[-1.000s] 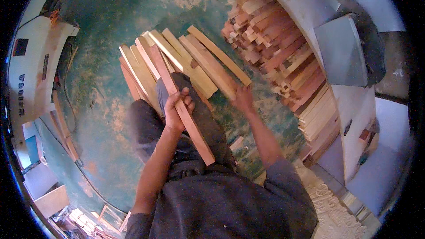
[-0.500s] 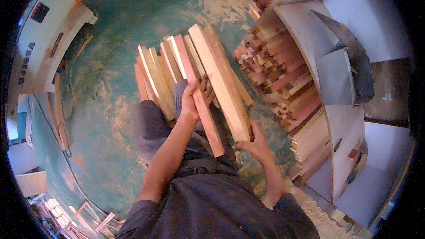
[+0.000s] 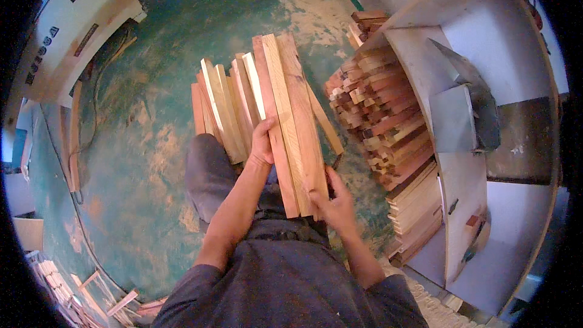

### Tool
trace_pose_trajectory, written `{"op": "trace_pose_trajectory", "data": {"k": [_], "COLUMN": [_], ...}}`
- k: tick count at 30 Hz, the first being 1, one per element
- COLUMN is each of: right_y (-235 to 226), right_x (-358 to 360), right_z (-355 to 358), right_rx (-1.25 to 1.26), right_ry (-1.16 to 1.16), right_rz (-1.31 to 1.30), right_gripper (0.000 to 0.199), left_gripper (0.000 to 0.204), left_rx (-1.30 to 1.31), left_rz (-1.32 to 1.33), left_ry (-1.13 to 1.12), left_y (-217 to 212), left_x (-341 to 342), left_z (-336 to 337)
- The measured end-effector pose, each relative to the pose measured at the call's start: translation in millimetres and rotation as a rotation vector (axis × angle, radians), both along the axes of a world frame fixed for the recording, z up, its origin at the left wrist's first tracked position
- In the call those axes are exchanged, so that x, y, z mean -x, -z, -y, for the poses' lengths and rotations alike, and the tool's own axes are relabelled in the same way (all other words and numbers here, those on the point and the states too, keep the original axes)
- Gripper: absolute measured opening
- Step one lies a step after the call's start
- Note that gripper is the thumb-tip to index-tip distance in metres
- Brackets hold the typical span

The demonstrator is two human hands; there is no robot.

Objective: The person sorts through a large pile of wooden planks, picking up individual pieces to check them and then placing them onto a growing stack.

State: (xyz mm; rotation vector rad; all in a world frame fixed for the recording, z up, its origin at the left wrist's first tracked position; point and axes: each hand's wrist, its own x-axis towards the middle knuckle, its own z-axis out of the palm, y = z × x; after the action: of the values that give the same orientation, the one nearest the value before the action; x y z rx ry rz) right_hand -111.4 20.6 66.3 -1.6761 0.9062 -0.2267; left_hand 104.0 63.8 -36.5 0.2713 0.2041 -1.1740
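Three long wooden strips lie side by side in both my hands: a reddish strip (image 3: 280, 152), a pale yellow strip (image 3: 289, 121) and a wider reddish-brown strip (image 3: 308, 140). My left hand (image 3: 263, 143) is closed around the left edge at mid-length, its thumb on top and its fingers hidden underneath. Near the lower end, my right hand (image 3: 335, 203) grips the right side. Just beyond my left hand stand several more strips (image 3: 226, 109), pale and reddish, leaning by my knee. A thin pale strip (image 3: 326, 123) shows past the right edge.
To my right a large stack of wooden strips (image 3: 388, 109) rests beside a panelled cabinet (image 3: 467, 212) with a grey metal box (image 3: 455, 112). A pale machine (image 3: 73, 42) stands at far left, with a cable (image 3: 91, 246) along the green floor (image 3: 146, 164). Wood scraps (image 3: 67, 291) lie lower left.
The strips I hold, apart before, are now together side by side. My left hand's reddish strip has come against the pale one, and the reddish-brown strip has turned into fuller view.
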Motion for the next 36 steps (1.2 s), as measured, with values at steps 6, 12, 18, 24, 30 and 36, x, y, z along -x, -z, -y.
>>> {"op": "trace_pose_trajectory", "data": {"k": [6, 12, 18, 24, 30, 36], "right_y": [-1, 15, 32, 31, 20, 21], "right_x": [-3, 12, 6, 6, -6, 17], "right_z": [-22, -26, -25, -30, -13, 33], "right_rx": [0.736, 1.023, 0.992, 0.719, 0.512, 0.271], "right_ry": [-0.069, -0.015, 0.021, -0.016, 0.092, 0.098], "right_rz": [-0.123, -0.120, 0.025, 0.033, -0.129, -0.042], "right_gripper": [0.061, 0.059, 0.068, 0.098, 0.119, 0.106], "left_gripper": [0.070, 0.077, 0.087, 0.085, 0.060, 0.058], "left_rx": [-0.019, -0.228, 0.165, 0.148, -0.195, -0.174], "left_rz": [0.161, 0.241, 0.323, 0.484, 0.603, 0.651], "left_ry": [0.003, 0.002, 0.101, 0.234, 0.087, 0.083], "left_y": [-14, 21, -32, -32, -18, -44], "left_x": [7, 9, 21, 24, 21, 61], "left_z": [3, 5, 7, 19, 21, 39]}}
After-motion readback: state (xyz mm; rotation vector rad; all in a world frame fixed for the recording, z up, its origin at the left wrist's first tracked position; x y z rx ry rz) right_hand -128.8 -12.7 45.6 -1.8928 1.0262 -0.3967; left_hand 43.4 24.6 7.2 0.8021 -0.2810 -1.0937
